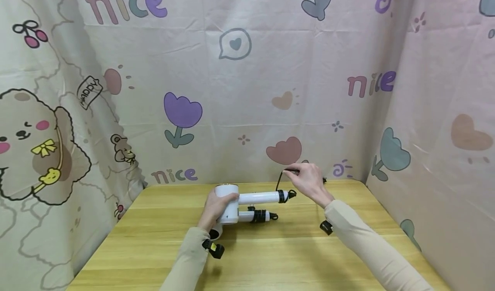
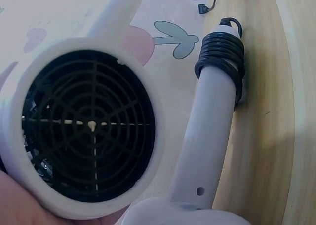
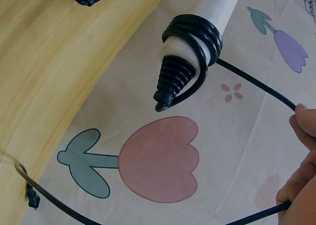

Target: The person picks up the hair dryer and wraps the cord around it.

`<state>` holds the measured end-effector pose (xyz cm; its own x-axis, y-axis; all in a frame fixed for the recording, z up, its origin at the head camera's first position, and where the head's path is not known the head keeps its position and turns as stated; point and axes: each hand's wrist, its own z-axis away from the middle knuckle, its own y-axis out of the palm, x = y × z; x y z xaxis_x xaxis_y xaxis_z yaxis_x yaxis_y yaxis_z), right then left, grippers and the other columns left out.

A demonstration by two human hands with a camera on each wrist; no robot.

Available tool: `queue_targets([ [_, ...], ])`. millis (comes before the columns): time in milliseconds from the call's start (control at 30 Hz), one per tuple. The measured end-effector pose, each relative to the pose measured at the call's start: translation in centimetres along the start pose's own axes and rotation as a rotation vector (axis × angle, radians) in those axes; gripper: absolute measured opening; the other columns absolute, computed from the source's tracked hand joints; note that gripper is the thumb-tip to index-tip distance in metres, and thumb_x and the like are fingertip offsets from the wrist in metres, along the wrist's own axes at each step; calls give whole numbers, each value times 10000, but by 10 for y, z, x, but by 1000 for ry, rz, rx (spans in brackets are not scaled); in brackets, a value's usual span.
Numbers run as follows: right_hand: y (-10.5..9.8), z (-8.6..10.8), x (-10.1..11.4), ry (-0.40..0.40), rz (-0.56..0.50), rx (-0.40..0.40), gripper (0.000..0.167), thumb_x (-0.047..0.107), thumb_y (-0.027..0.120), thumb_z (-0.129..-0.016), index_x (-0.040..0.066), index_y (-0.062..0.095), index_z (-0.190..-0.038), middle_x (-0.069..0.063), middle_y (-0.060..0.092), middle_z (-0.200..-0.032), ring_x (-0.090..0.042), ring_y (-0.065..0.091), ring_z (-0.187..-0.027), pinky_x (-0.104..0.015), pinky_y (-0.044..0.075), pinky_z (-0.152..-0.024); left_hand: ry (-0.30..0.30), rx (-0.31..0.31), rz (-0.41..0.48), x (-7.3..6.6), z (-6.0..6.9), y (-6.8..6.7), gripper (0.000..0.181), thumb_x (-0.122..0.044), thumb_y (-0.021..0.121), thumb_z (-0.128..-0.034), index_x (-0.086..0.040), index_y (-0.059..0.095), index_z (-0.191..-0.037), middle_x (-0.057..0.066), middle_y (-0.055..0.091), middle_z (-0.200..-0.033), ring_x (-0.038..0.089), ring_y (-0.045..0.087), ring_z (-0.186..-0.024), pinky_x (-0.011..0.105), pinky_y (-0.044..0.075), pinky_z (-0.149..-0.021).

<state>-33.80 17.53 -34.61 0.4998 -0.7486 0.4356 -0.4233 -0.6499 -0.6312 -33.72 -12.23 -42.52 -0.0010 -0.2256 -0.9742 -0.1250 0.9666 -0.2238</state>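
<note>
My left hand (image 1: 213, 206) grips the white head of a hair dryer (image 1: 227, 205), its handle pointing right; the round black grille (image 2: 91, 126) shows in the left wrist view. Black cord (image 3: 192, 35) is wound around the handle's end. My right hand (image 1: 307, 180) pinches the cord's free stretch (image 3: 256, 84), which runs taut from the coils. A second white hair dryer (image 2: 205, 131) lies on the table nearer to me, its own cord (image 2: 221, 55) coiled around its handle.
The wooden table (image 1: 270, 261) meets a printed cloth backdrop (image 1: 239, 93) behind and at both sides. The cord's loose part hangs past my right hand, with its plug (image 3: 32, 198) by the table's far edge.
</note>
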Motion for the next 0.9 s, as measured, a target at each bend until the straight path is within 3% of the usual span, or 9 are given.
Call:
queue_targets([
  [167,0,3,0,7,13,9,145,272,758,-849,159,795,-932,-15,752,-782,-39,528,-491,-215,359,-424,-5,-33,-12,1,-2,1,817,-405,804,-740,-12,434,-1354,204,578,-1152,253,622,-868,329,579,-669],
  [333,0,8,5,4,9,17,102,256,778,-823,165,797,-865,-1,759,-791,-22,542,-488,-209,401,-444,-8,-113,-3,2,-4,0,839,-410,804,-733,-12,426,-1368,209,578,-1163,263,622,-875,326,577,-667],
  [633,9,23,5,-33,51,20,115,280,785,-802,167,802,-814,-12,762,-798,-26,337,-391,-204,274,-418,56,-273,-19,-2,-1,-2,806,-474,808,-727,-64,452,-1323,170,587,-1135,289,611,-930,328,566,-692],
  [800,13,30,1,-61,2,34,126,271,756,-839,157,807,-855,-9,759,-781,0,448,-450,-196,350,-471,63,-310,82,-6,-2,-1,777,-448,824,-727,-81,460,-1307,154,577,-1136,263,604,-912,304,558,-671],
  [900,13,33,-3,-35,-31,89,155,270,720,-875,149,804,-923,-16,766,-839,-23,505,-522,-215,403,-528,51,-323,176,-8,-3,0,742,-398,837,-729,-74,474,-1290,142,572,-1123,229,599,-867,289,552,-652],
])
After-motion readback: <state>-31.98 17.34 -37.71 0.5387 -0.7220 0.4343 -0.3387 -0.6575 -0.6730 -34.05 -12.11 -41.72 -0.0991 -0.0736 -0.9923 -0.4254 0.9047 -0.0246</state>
